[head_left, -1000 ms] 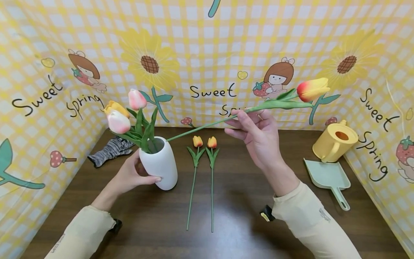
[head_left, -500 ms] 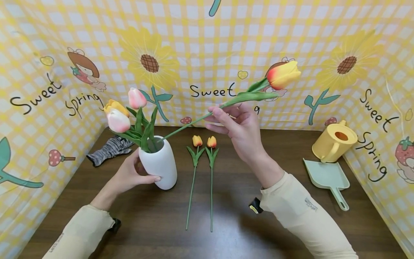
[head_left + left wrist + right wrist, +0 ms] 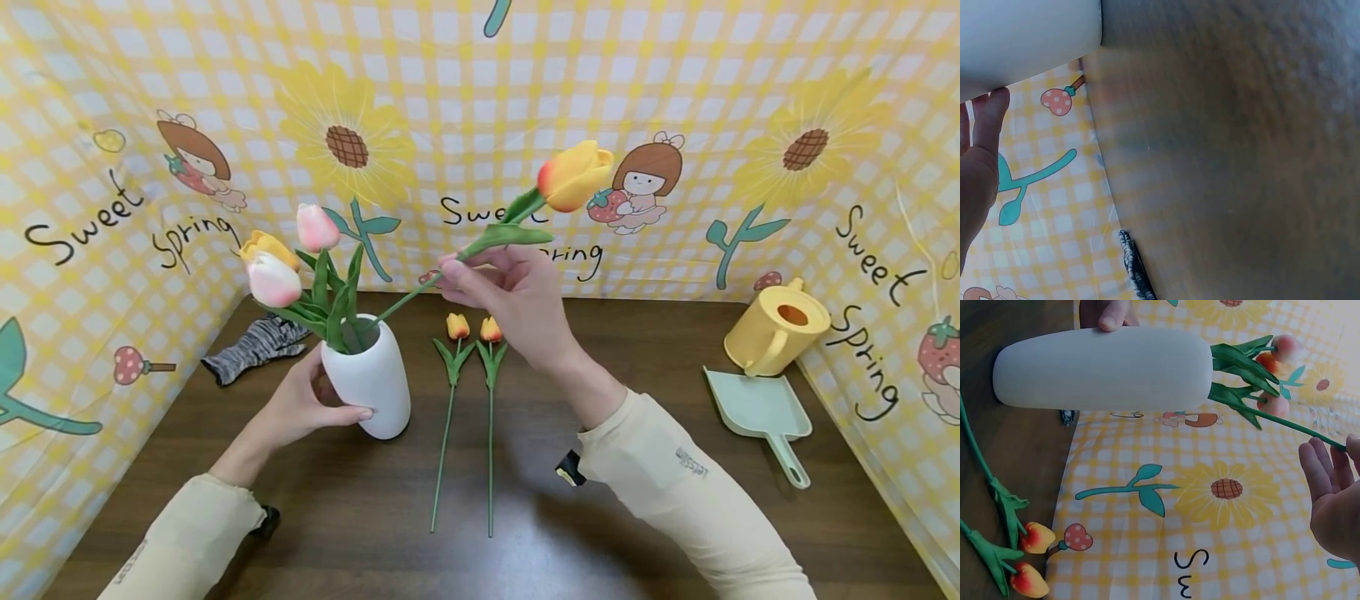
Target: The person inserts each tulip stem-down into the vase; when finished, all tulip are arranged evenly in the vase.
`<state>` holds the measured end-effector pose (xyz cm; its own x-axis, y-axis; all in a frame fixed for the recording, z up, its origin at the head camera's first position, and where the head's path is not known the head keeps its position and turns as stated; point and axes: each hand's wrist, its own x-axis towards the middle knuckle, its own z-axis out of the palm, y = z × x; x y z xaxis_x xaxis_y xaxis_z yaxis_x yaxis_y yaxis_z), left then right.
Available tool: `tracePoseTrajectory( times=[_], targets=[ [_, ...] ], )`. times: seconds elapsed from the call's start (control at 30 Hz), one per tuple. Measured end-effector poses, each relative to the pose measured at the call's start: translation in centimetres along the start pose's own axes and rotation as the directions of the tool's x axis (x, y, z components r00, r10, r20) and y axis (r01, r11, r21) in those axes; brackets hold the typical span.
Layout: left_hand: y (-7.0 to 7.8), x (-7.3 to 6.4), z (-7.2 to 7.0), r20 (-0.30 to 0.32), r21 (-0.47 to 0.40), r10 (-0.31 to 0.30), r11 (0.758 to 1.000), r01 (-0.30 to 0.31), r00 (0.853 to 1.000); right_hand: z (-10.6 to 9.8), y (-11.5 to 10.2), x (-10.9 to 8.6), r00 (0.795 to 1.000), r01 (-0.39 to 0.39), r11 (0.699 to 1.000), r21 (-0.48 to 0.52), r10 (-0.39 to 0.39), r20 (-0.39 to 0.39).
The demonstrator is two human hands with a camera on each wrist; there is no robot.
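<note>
My left hand (image 3: 303,402) grips the side of a white vase (image 3: 371,387), thumb across its front. Out of the vase mouth lean a pink tulip (image 3: 318,227), a white-pink tulip (image 3: 273,280) and a yellow one (image 3: 264,248) partly behind it. Between thumb and fingers, my right hand (image 3: 521,304) pinches the stem of a yellow-red tulip (image 3: 576,177) just below its leaves. That stem slants down to the left into the vase mouth; its lower end is hidden inside. The right wrist view shows the stem (image 3: 1297,427) running from the vase rim to my fingers.
Two orange-yellow tulips, one left (image 3: 453,375) and one right (image 3: 491,392), lie side by side on the brown table (image 3: 337,517). A grey knitted glove (image 3: 255,350) is behind the vase. At the right stand a yellow watering can (image 3: 772,329) and a pale green dustpan (image 3: 761,408).
My right hand has moved left toward the vase with the yellow-red tulip, whose stem has slid further into the mouth and become steeper. My left hand and the vase have stayed nearly still.
</note>
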<state>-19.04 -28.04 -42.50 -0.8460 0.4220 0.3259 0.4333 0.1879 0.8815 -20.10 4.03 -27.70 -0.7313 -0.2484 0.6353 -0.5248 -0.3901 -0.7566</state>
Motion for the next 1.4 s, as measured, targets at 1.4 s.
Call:
tracePoseTrajectory(
  times=[1.4],
  targets=[
    [0.0, -0.1, 0.0, -0.009, 0.017, -0.006, 1.000, 0.006, 1.000, 4.7, 4.9, 1.2, 0.925, -0.379, 0.920, 0.096, 0.375, 0.055]
  ],
)
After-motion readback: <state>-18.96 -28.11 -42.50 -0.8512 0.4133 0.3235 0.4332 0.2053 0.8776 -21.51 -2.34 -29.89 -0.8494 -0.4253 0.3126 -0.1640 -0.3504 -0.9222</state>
